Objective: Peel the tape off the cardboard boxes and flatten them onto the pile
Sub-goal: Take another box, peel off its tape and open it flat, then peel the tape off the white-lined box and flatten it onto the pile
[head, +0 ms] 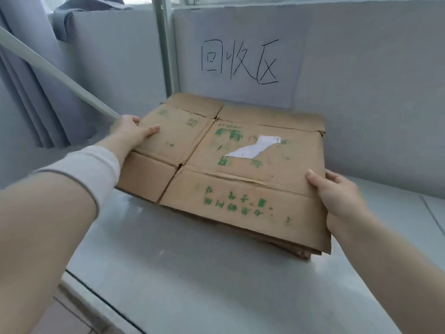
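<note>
Soft, even daylight; slight blur, edges warped.

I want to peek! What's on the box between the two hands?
Head view: between left hand and right hand, flattened box shows green print and a torn white label.

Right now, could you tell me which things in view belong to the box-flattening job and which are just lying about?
Job: flattened cardboard box; pile beneath it; left hand and right hand gripping its edges.

Just about: metal table; handwritten sign; white pole; curtain.
</note>
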A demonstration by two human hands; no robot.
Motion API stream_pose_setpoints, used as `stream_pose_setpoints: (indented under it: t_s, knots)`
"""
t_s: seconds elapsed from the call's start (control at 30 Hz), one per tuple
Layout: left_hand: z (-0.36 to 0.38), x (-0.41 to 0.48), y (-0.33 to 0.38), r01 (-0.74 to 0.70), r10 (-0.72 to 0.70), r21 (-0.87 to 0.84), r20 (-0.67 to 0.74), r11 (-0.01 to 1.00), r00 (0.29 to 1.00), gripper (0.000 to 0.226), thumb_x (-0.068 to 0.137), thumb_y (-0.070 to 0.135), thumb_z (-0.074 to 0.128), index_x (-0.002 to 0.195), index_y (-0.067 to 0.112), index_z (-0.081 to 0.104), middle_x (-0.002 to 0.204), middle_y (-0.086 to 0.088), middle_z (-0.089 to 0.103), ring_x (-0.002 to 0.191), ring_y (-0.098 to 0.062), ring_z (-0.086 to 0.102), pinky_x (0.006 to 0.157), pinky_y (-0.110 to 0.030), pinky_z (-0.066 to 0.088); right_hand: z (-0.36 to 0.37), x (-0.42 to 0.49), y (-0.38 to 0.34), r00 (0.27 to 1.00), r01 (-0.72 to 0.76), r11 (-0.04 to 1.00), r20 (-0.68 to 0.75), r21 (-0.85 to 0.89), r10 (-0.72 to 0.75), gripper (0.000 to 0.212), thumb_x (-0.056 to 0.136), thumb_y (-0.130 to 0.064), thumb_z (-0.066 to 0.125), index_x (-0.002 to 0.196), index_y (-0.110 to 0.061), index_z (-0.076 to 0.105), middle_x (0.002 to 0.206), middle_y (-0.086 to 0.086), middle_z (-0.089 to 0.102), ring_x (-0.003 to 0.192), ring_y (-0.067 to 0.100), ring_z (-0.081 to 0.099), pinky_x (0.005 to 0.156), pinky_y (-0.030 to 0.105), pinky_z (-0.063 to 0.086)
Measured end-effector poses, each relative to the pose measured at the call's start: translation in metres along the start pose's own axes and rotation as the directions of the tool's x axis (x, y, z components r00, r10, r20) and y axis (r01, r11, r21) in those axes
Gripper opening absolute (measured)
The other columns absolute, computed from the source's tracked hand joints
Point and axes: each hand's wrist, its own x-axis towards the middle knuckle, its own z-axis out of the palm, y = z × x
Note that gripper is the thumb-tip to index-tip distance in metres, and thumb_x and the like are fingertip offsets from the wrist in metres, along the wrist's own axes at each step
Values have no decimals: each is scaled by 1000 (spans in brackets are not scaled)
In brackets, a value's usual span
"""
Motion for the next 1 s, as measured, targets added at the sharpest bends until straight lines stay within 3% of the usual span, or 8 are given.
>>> stream_pose_setpoints:
  t_s: [0.17, 0.3, 0.37, 0.5, 0.6, 0.77, 0.87, 1.0]
  knots:
    - [38, 39, -7, -30, 28, 54, 35, 998, 999, 69, 80, 42, 68, 135, 6, 45, 140, -11, 47, 129, -30, 43, 106, -34, 30, 9, 29, 18, 1000, -10, 1000, -19, -22, 10, 45, 87, -19, 62, 129, -10, 49, 113, 9, 62, 76, 16, 59, 63, 27, 48]
    - [65, 55, -18, -58, 46, 146, 83, 988, 995, 60, 82, 39, 67, 132, 11, 50, 137, -16, 48, 126, -33, 45, 102, -35, 34, 9, 42, 41, 999, 1, 974, -51, -227, -12, 24, 88, -23, 60, 107, -9, 55, 104, 9, 64, 89, 27, 61, 83, 39, 50]
    - [80, 56, -32, -57, 42, 156, 97, 986, 994, 52, 84, 40, 64, 128, 13, 54, 134, -16, 51, 125, -33, 45, 101, -34, 34, 10, 46, 53, 994, 43, 921, -72, -387, -77, 39, 87, -33, 59, 113, -6, 52, 110, 9, 63, 97, 30, 60, 89, 45, 50]
    - [97, 48, -46, -126, 106, 399, 71, 908, 992, 38, 97, 36, 42, 127, 16, 55, 134, -19, 52, 127, -36, 40, 106, -37, 29, 13, 49, 60, 977, 87, 755, -93, -650, -192, 51, 88, -34, 55, 127, -1, 46, 129, 18, 46, 119, 35, 45, 99, 42, 41]
    - [102, 25, -31, -216, 163, 517, 146, 828, 976, 37, 100, 25, 30, 124, 10, 52, 133, -20, 47, 125, -34, 41, 103, -43, 30, 12, 43, 47, 978, 110, 536, -5, -837, -208, 46, 91, -38, 49, 116, 1, 51, 124, 20, 47, 119, 36, 38, 89, 35, 35]
    - [110, -54, 19, -448, 289, 477, 371, 756, 882, 35, 98, 29, 36, 121, 9, 54, 123, -15, 58, 110, -33, 53, 94, -41, 43, -16, 27, 12, 985, 166, 287, 145, -943, -95, 59, 87, -49, 53, 126, -6, 44, 131, 18, 41, 123, 35, 39, 96, 38, 38]
    - [113, -124, 69, -612, 405, 533, 461, 584, 789, 37, 98, 30, 35, 129, 16, 50, 125, -8, 58, 110, -29, 55, 89, -36, 43, -60, 1, -6, 971, 235, 107, 227, -966, -83, 60, 90, -45, 49, 134, -7, 36, 137, 16, 39, 125, 34, 40, 97, 39, 38]
    - [128, -224, 132, -822, 604, 549, 608, 149, 515, 34, 97, 25, 34, 125, 15, 50, 128, -6, 54, 118, -25, 51, 95, -36, 36, -150, -52, -26, 953, 236, -115, 253, -965, -168, 51, 94, -38, 43, 135, -9, 34, 137, 12, 40, 125, 32, 39, 98, 40, 35]
